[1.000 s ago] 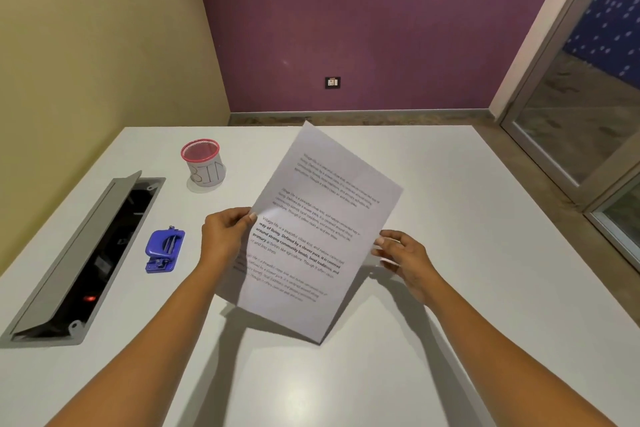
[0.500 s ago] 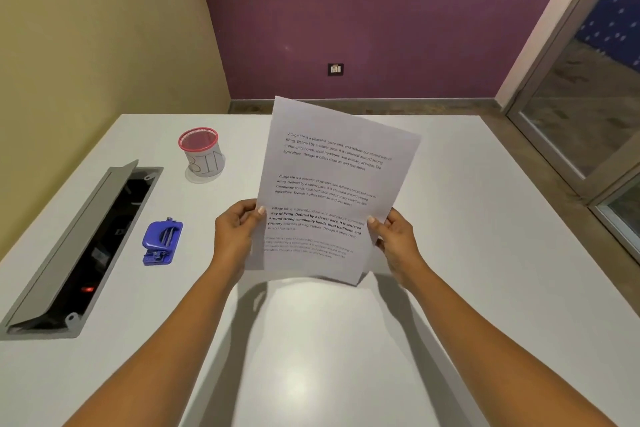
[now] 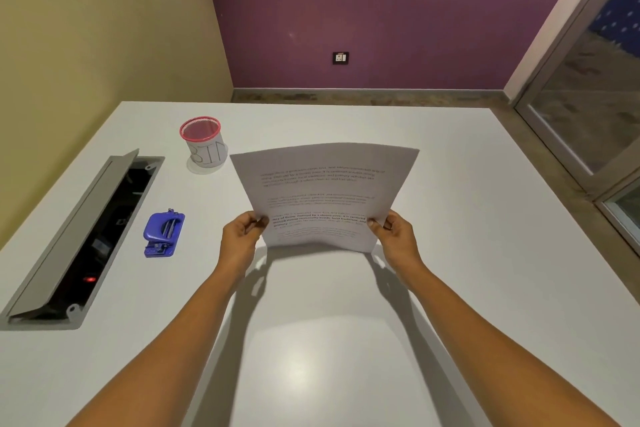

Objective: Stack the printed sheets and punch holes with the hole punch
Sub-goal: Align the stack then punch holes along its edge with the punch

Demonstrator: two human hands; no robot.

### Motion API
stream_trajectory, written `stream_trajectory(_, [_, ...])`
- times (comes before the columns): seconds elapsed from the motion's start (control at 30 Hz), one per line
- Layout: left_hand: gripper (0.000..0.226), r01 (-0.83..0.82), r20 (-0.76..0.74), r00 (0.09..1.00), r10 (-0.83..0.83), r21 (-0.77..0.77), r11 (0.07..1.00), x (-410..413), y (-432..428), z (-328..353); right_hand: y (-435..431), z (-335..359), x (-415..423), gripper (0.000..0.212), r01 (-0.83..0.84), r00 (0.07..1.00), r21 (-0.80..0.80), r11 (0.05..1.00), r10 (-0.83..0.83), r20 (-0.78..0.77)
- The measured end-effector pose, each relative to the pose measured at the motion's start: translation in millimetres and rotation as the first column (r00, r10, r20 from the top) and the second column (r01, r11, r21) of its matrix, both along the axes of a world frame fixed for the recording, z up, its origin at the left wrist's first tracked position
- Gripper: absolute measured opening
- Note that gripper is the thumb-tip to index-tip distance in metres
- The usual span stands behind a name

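sheets, formerly steeper, lean far; left hand and right hand pinch side edges. advice: tap square on table before hole punch.

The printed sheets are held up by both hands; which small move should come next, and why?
Probably lower the printed sheets and tap their bottom edge on the table to square them. The left hand and right hand pinch their side edges, the paper bows, and the blue hole punch lies untouched to the left.
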State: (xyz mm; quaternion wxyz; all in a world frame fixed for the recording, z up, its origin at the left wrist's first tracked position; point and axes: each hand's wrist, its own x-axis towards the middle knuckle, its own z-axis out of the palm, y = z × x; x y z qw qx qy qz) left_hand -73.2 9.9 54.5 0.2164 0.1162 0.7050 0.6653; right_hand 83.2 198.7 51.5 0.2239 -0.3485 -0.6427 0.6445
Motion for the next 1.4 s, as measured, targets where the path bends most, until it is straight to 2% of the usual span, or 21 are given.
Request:
stream_trajectory(0.1, [0.008, -0.002, -0.014, 1.000, 0.001, -0.051, 0.999, -9.6, -1.7, -2.2, 2.7, -2.8, -5.0, 0.016, 0.025, 1.000, 0.023, 0.999, -0.025, 0.019])
stream_trajectory(0.2, [0.010, -0.004, -0.023, 1.000, 0.001, -0.127, 0.992, -25.4, -8.4, -7.2, 5.9, -4.9, -11.0, 0.017, 0.055, 0.998, 0.050, 0.997, -0.055, 0.016])
stream_trajectory(0.33, [0.010, -0.179, -0.087, 0.983, 0.161, -0.275, 0.945, -57.1, -25.3, -19.5, 8.4, -8.7, -17.9, 0.025, 0.079, 0.996, 0.075, 0.994, -0.081, 0.029])
stream_trajectory(0.47, [0.025, -0.407, -0.245, 0.912, 0.328, -0.452, 0.794, -93.2, -51.6, -27.9, 10.0, -13.2, -24.9, 0.024, 0.092, 0.994, 0.099, 0.991, -0.098, 0.057])
stream_trajectory(0.57, [0.024, -0.468, -0.361, 0.883, 0.301, -0.615, 0.634, -119.3, -71.1, -31.5, 9.7, -15.9, -29.2, 0.018, 0.094, 0.992, 0.108, 0.990, -0.102, 0.075])
stream_trajectory(0.67, [0.041, -0.394, -0.248, 0.913, 0.323, -0.745, 0.539, -137.1, -82.0, -31.9, 8.7, -18.1, -33.0, 0.016, 0.086, 0.992, 0.113, 0.990, -0.096, 0.080])
stream_trajectory(0.8, [0.031, -0.282, -0.126, 0.945, 0.300, -0.779, 0.560, -151.5, -87.1, -37.4, 7.8, -22.0, -37.4, 0.016, 0.077, 0.992, 0.105, 0.991, -0.086, 0.091])
stream_trajectory(1.0, [0.019, -0.343, -0.065, 0.906, 0.418, -0.692, 0.636, -156.6, -89.9, -45.8, 6.2, -26.8, -38.4, 0.013, 0.083, 0.988, 0.110, 0.990, -0.096, 0.120])
stream_trajectory(1.1, [0.025, -0.337, -0.003, 0.897, 0.441, -0.650, 0.681, -153.0, -85.7, -47.2, 6.1, -28.3, -36.1, 0.013, 0.087, 0.987, 0.110, 0.990, -0.101, 0.127])
stream_trajectory(1.3, [0.023, -0.311, 0.056, 0.910, 0.412, -0.565, 0.764, -140.9, -70.6, -40.0, 6.6, -28.7, -30.9, 0.013, 0.093, 0.984, 0.093, 0.991, -0.106, 0.142])
stream_trajectory(1.4, [0.029, -0.284, 0.159, 0.906, 0.393, -0.460, 0.841, -126.2, -65.0, -38.6, 6.7, -28.1, -27.3, 0.016, 0.096, 0.984, 0.073, 0.993, -0.105, 0.145])
